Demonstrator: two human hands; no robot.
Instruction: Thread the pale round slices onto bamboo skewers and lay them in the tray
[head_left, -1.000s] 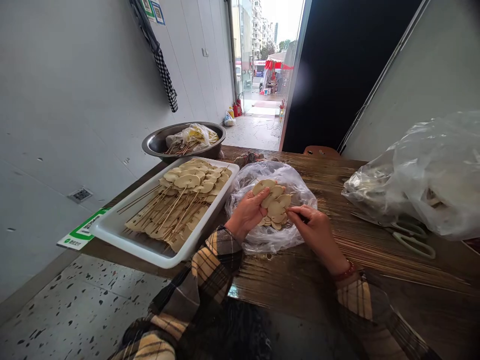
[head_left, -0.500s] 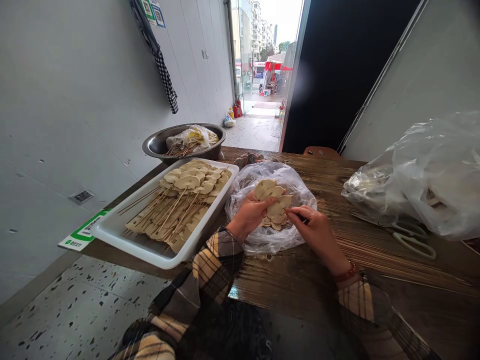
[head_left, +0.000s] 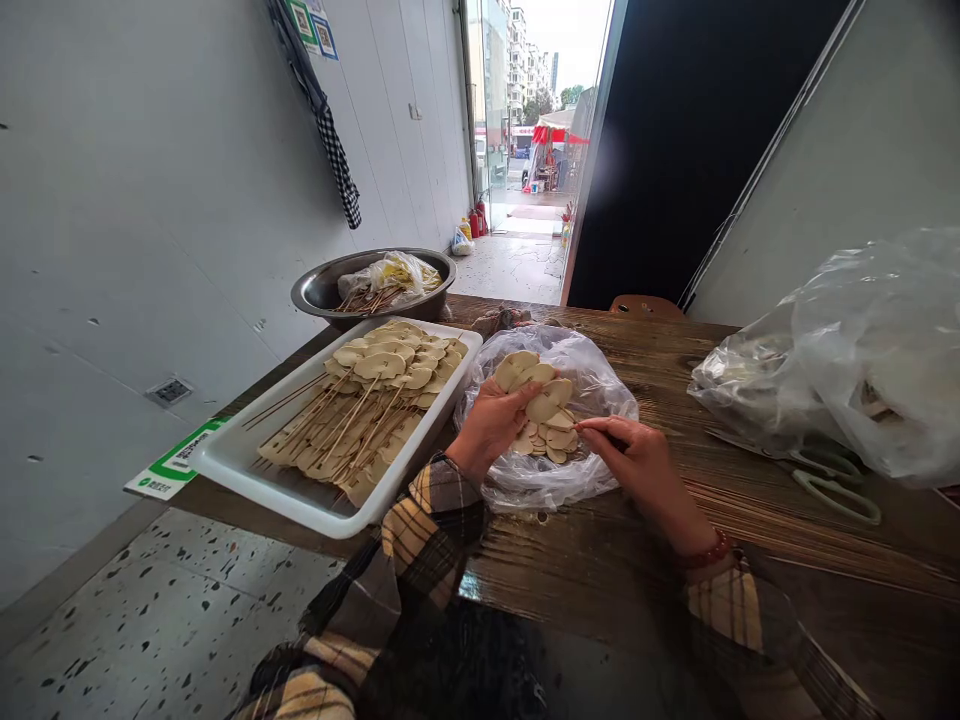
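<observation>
My left hand [head_left: 489,428] is closed round a fan of flat tan food slices [head_left: 534,380] held above a clear plastic bag [head_left: 596,385] with more slices inside. Just to the right, my right hand [head_left: 637,462] pinches the near end of a thin bamboo skewer [head_left: 571,427] that points left into the held slices. A white tray [head_left: 238,462] piled with finished skewers of the same slices sits to the left on the wooden table [head_left: 667,560].
A metal basin [head_left: 319,290] with a bag and sticks stands behind the tray. A large crumpled plastic bag [head_left: 847,360] and white-handled scissors [head_left: 836,490] lie at the right. Loose bamboo skewers [head_left: 787,505] lie along the table.
My left hand has lifted the fan of slices slightly up and left, drawing it away from my right hand, which stayed nearly still on the skewer.
</observation>
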